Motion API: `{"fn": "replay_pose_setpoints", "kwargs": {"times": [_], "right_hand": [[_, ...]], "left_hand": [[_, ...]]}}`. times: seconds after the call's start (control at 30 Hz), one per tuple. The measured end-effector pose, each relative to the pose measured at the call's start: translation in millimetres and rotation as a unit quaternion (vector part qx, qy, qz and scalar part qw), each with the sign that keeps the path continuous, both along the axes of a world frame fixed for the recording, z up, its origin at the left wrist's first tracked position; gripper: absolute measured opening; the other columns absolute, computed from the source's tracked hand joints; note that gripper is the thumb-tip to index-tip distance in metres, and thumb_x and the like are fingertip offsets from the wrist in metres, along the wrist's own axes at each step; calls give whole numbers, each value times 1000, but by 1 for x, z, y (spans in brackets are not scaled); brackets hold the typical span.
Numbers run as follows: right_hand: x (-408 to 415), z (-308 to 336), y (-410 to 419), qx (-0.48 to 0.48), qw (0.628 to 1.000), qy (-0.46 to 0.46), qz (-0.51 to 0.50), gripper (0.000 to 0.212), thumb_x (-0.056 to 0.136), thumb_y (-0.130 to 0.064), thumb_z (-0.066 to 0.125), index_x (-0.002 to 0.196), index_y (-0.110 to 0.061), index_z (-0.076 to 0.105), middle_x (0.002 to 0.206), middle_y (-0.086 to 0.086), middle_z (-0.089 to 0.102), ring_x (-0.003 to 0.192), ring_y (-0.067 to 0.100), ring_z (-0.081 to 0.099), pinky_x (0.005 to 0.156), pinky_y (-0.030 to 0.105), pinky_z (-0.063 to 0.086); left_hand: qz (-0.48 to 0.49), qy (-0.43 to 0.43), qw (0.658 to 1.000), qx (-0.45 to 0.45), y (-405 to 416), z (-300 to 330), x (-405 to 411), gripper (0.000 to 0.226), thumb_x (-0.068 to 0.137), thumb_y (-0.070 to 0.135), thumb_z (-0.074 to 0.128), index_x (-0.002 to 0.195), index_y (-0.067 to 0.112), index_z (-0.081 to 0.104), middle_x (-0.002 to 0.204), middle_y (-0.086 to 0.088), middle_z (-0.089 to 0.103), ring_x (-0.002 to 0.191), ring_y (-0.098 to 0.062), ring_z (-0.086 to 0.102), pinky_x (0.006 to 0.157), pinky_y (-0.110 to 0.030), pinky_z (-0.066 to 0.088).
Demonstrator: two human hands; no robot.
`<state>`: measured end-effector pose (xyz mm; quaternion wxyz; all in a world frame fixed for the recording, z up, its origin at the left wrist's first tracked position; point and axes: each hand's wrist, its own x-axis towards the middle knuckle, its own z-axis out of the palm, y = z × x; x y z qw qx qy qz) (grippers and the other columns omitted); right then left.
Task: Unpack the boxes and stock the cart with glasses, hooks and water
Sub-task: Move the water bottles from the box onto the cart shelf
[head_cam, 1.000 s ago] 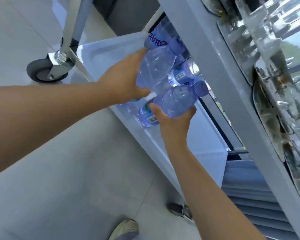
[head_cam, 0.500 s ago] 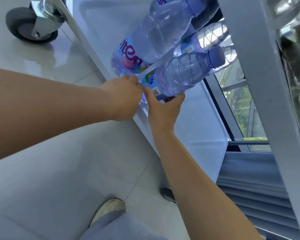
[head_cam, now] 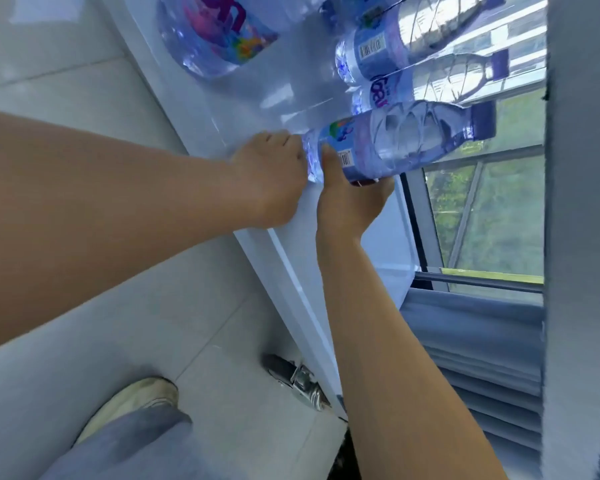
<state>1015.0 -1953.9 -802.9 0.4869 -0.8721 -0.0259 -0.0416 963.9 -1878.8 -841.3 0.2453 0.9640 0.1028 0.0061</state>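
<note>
Right hand (head_cam: pixel 352 199): thumb up the near side of the nearest water bottle (head_cam: pixel 406 143), fingers curled under its base end; a firm hold on the bottle.
Left hand (head_cam: pixel 271 174): knuckles up, fingers bent against the bottle's bottom; whether they grasp the base or only push it cannot be told, since the fingertips are hidden.
Nearest water bottle: small, clear, blue-capped, appearing tipped in this canted view with its cap pointing away from the person; at the near edge of the cart's lower shelf (head_cam: pixel 264 98).
Other small bottles (head_cam: pixel 416 39): two or more, just behind the held one, caps the same way, touching or close to it.
Large bottle (head_cam: pixel 219 32): farther along the same shelf, apart from the small ones, only partly in view.
Cart frame: upright post (head_cam: pixel 582 202) at the right edge of view; a caster (head_cam: pixel 298 379) below the shelf, on the tiled floor (head_cam: pixel 84 64).
Person: one shoe (head_cam: pixel 132 403) and a trouser leg, near the caster.
Step in hand: judged to be stocking water, seating this bottle beside its neighbours.
Next move calls for: settling the bottle flush against the row so it cannot shift off the shelf edge, then easing both hands off without disturbing the others.
</note>
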Motion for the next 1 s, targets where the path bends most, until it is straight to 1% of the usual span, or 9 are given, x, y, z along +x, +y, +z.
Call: {"fn": "replay_pose_setpoints", "kwargs": {"times": [0.1,0.23,0.33,0.4,0.5,0.57,0.7,0.77,1.0], "right_hand": [[22,-2,-8,-1,999,-12,-52,53,69,-13,82,107,-5,45,89,3,58,67,4,56,55,3,43],[48,-9,-13,-2,995,-35,-98,62,69,-18,83,117,-1,47,99,9,62,76,14,59,56,2,43],[52,-16,-8,14,993,-9,-119,63,71,-20,81,121,-7,46,101,2,60,79,14,59,67,15,48],[50,-23,-8,5,992,25,-122,60,71,-18,81,120,-6,48,107,6,63,88,20,63,79,27,51],[52,-32,-13,-27,991,46,-120,51,71,-22,81,110,-1,56,105,9,66,91,23,65,82,32,53],[61,-32,-14,-26,991,35,-124,45,71,-22,81,106,-1,60,102,9,68,87,23,66,79,33,54],[76,-29,-13,-4,986,52,-157,32,75,-19,78,96,-6,58,95,4,65,78,19,63,70,27,50],[81,-26,-10,5,984,62,-167,31,75,-19,77,95,-9,56,96,4,64,78,20,61,71,28,50],[103,-18,-9,-44,979,95,-174,47,79,-30,75,116,-6,59,110,9,67,91,26,65,86,38,54]], "left_hand": [[-37,-19,999,-2,-16,-4,13,51,92,21,45,137,0,36,139,-14,35,132,-28,28,104,-33,24],[-63,-14,998,15,-28,-8,29,46,91,22,44,133,4,44,136,-12,41,133,-27,29,108,-33,23],[-48,-21,999,15,-32,-8,38,45,93,27,42,132,6,46,135,-12,44,132,-27,31,109,-34,24],[-46,-37,998,17,-34,-14,40,43,95,28,38,131,6,48,135,-13,46,131,-28,34,109,-34,25],[-20,-88,993,72,-32,-19,34,48,95,27,27,125,6,58,130,-10,55,125,-25,46,106,-29,32],[-57,-55,990,116,-34,-23,35,51,98,31,28,139,2,41,144,-13,40,136,-27,32,112,-31,22],[-84,7,992,98,-32,-14,32,59,100,32,28,148,0,16,156,-14,14,145,-27,12,116,-34,9],[-85,8,993,87,-32,-13,33,60,101,34,26,149,2,11,158,-13,9,145,-26,8,116,-34,7],[-90,29,992,84,-32,-6,30,60,100,32,24,149,0,9,158,-14,7,146,-27,6,116,-35,6]]}}
